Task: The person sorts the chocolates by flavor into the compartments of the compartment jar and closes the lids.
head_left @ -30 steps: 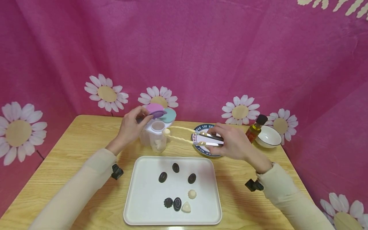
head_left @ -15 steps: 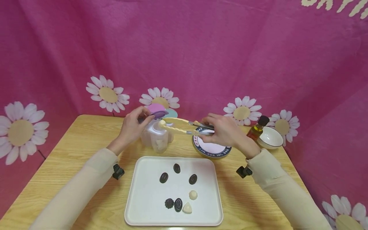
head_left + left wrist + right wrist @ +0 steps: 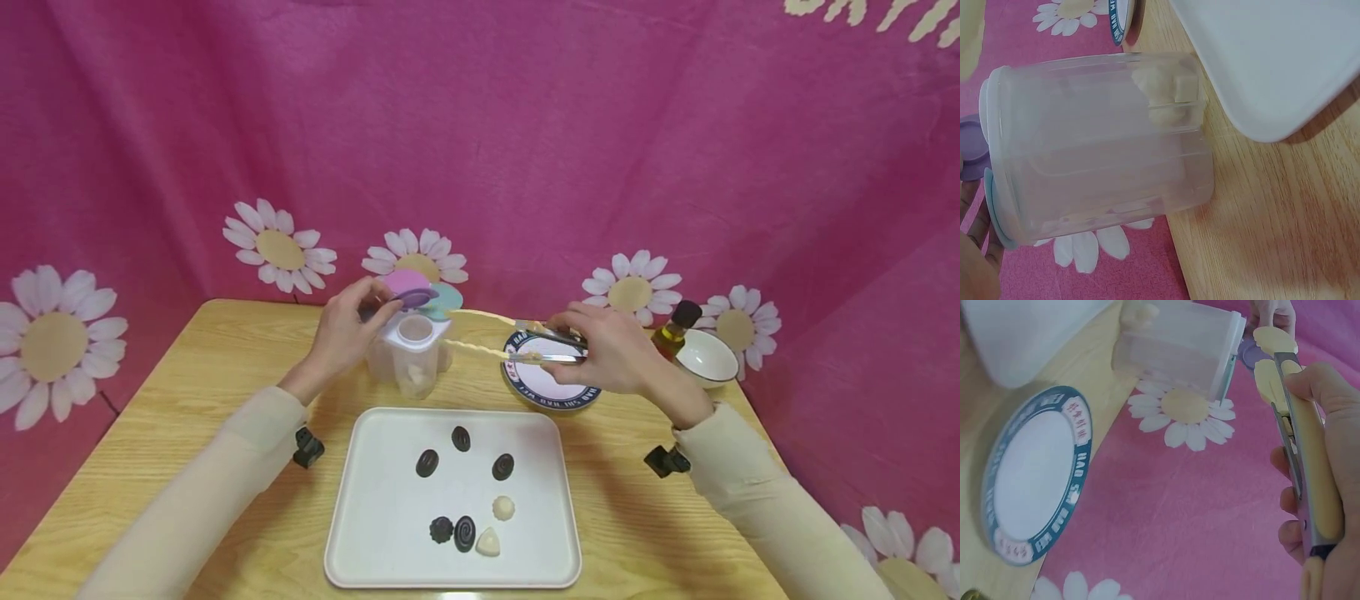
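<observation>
My left hand pinches the purple lid flap of a clear plastic container and holds it up. White pieces lie inside the container. My right hand grips cream-tipped tongs over a blue-rimmed plate. The tong tips stand apart and empty just right of the container's mouth. In the right wrist view the tongs point at the container. A white tray in front holds several dark chocolates and two white ones.
An oil bottle and a white bowl stand at the table's back right. Pink daisy-print cloth walls in the wooden table on three sides. The tray sits close to the front edge.
Half a second ago the tongs held a white piece over the container's mouth. Now the tips are apart and empty, and my right hand has drawn back to the right.
</observation>
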`<action>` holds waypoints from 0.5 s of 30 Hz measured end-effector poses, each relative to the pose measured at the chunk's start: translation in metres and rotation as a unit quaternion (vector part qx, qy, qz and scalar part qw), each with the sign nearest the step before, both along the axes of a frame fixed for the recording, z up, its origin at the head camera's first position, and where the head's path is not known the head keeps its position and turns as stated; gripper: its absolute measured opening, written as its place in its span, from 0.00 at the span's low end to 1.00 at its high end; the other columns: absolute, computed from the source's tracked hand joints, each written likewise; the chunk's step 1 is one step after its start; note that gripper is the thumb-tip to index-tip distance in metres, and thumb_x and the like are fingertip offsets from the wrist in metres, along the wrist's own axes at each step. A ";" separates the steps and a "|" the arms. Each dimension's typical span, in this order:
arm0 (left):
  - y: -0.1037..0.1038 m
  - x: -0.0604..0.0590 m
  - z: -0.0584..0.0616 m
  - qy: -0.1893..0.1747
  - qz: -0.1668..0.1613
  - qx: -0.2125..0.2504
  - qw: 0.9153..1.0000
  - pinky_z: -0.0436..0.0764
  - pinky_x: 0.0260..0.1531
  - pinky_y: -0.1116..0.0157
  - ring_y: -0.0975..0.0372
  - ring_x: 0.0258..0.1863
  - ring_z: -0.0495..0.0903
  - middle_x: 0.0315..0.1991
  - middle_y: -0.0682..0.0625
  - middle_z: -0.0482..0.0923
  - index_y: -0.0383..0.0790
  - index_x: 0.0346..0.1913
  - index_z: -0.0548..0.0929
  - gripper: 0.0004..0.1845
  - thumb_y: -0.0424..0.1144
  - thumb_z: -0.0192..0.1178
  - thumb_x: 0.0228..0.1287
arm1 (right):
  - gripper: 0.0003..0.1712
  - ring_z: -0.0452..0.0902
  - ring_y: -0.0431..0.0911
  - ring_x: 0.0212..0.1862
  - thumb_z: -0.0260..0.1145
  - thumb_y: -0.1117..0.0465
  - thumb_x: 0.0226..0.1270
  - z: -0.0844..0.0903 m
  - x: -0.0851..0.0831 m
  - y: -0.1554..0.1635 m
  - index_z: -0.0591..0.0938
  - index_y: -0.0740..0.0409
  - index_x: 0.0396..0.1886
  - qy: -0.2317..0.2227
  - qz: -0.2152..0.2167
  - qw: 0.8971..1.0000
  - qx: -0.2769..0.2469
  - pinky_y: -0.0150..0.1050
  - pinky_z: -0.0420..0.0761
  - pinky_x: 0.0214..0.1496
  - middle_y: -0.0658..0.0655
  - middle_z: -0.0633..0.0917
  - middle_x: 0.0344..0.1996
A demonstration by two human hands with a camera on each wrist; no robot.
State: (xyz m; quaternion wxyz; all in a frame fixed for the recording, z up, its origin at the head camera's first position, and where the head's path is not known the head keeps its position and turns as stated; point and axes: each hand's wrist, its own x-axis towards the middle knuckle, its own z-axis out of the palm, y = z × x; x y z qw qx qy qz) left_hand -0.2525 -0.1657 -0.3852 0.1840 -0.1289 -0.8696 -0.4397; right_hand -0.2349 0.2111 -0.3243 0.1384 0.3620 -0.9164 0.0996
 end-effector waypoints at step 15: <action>0.000 0.002 -0.001 -0.003 0.000 0.006 1.000 0.86 0.58 0.49 0.49 0.50 0.83 0.50 0.40 0.85 0.38 0.53 0.81 0.11 0.37 0.67 0.74 | 0.29 0.69 0.30 0.29 0.85 0.47 0.40 -0.027 0.071 0.069 0.88 0.50 0.44 0.060 0.004 0.998 -0.025 0.27 0.71 0.27 0.41 0.83 0.32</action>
